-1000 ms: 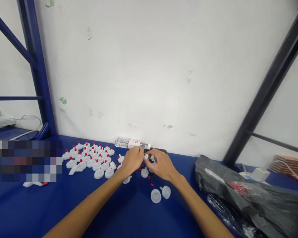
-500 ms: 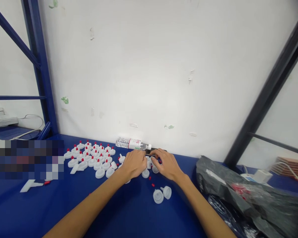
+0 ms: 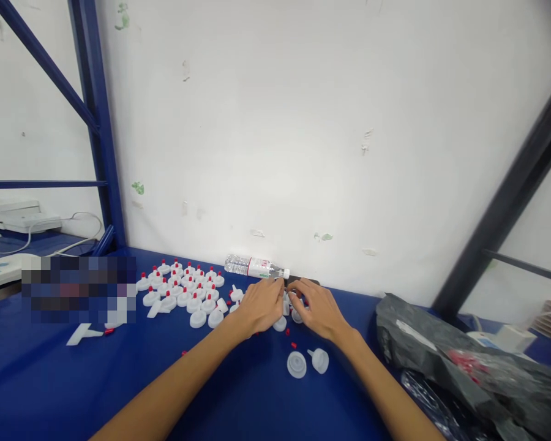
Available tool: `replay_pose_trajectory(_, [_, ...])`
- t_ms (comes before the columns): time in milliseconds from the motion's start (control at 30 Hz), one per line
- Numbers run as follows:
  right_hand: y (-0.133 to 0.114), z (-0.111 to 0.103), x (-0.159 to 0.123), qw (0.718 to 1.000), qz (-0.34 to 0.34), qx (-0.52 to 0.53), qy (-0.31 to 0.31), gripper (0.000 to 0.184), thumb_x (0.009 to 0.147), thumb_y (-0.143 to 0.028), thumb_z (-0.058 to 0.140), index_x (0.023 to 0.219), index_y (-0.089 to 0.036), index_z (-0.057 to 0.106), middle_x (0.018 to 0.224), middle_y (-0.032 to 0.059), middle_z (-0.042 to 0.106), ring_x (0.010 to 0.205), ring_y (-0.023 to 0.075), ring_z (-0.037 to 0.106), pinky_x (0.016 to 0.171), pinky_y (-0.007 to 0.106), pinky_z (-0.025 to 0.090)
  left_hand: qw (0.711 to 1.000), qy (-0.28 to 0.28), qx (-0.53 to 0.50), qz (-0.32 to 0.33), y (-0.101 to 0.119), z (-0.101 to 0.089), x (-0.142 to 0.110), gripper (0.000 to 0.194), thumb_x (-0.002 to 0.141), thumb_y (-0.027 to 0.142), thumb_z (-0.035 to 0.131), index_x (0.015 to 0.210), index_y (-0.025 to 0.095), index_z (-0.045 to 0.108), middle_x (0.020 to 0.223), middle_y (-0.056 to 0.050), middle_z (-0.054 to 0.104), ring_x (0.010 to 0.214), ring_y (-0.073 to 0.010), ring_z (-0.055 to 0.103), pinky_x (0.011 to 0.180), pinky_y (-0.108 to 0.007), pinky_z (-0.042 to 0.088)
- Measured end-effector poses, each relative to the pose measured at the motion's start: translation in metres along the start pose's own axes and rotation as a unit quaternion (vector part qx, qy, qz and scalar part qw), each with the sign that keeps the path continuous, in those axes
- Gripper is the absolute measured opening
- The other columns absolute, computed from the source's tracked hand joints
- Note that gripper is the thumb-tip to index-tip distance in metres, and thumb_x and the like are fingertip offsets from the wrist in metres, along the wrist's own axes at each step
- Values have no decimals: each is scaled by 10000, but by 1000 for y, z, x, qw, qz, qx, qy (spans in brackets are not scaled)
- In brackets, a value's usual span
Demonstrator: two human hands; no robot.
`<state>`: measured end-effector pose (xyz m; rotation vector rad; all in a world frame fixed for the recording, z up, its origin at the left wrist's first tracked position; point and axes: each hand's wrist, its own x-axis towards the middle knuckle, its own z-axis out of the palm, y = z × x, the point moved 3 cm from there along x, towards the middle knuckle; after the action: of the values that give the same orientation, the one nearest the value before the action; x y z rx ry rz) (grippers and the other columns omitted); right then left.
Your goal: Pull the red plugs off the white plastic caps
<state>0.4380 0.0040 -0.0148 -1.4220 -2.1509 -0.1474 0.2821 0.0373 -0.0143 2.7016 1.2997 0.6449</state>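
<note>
Two bare hands are brought close together over a blue table (image 3: 239,398), in front of a white wall (image 3: 275,141). The left hand (image 3: 262,306) is seen from the back, its fingers bunched and angled down; whether anything is pinched there cannot be told. The right hand (image 3: 319,306) is arched, with thumb and forefinger curved toward the left; its grip, too, cannot be made out.

White caps are partly hidden under and between the hands, and one cap (image 3: 279,323) is seen just in front of them. A bottle (image 3: 259,267) is laid on its side behind the left hand, beside a dark object (image 3: 310,282). To the left, many red-tipped caps (image 3: 190,285) are grouped upright. Nearer the viewer, an open cap (image 3: 296,365) and a tilted cap (image 3: 320,361) are set side by side, with red tips (image 3: 294,345) scattered close by.

A small part could be dropped if it were pinched off-centre, since the view is blocked by the fingers. The red tips could be brushed away by the right wrist. The bottle could be rolled if its neck were nudged by the knuckles, and the nearest grouped caps could be toppled by a sideways sweep of the left forearm.
</note>
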Motion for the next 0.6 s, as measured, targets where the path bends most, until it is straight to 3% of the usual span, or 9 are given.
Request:
replay_pose_trajectory(167, [-1, 0, 0, 1000, 0, -6, 1, 202, 1010, -295, 458, 1031, -240, 651, 916, 11, 649, 814, 170, 623, 740, 290, 417, 999, 29, 20, -3, 5, -13, 1, 186, 893, 174, 452, 972, 218, 614, 981, -64, 697, 926, -223, 638, 770, -340, 458])
replay_pose_trajectory(333, [-1, -2, 0, 1000, 2, -2, 3, 231, 1022, -302, 435, 1056, -244, 656, 978, 25, 677, 866, 181, 649, 777, 298, 433, 991, 110, 62, -41, -6, -66, -15, 187, 883, 202, 418, 933, 243, 594, 964, -54, 689, 968, -232, 594, 762, -343, 439])
replay_pose_trajectory(433, [-3, -2, -1, 1000, -1, 4, 7, 244, 1031, -304, 424, 1045, -244, 660, 989, 28, 683, 865, 180, 657, 779, 296, 434, 981, 143, 99, -91, -41, -99, -36, 252, 924, 289, 379, 958, 228, 621, 1011, -78, 687, 1064, -261, 555, 850, -362, 450])
replay_pose_trajectory(500, [-5, -2, -1, 1000, -5, 7, 11, 252, 1036, -303, 420, 1045, -242, 664, 988, 28, 683, 852, 176, 658, 770, 293, 432, 974, 144, 126, -122, -76, -110, -51, 325, 921, 348, 396, 1051, 221, 666, 1172, -102, 665, 1212, -298, 498, 1022, -408, 403])
replay_pose_trajectory(600, [-7, -1, -1, 1000, -9, 10, 11, 260, 1038, -293, 417, 1067, -245, 671, 965, 24, 681, 831, 174, 658, 752, 292, 425, 961, 128, 161, -186, -133, -107, -69, 582, 893, 562, 437, 1335, 229, 619, 1536, -159, 419, 1442, -489, 231, 1118, -633, 252])
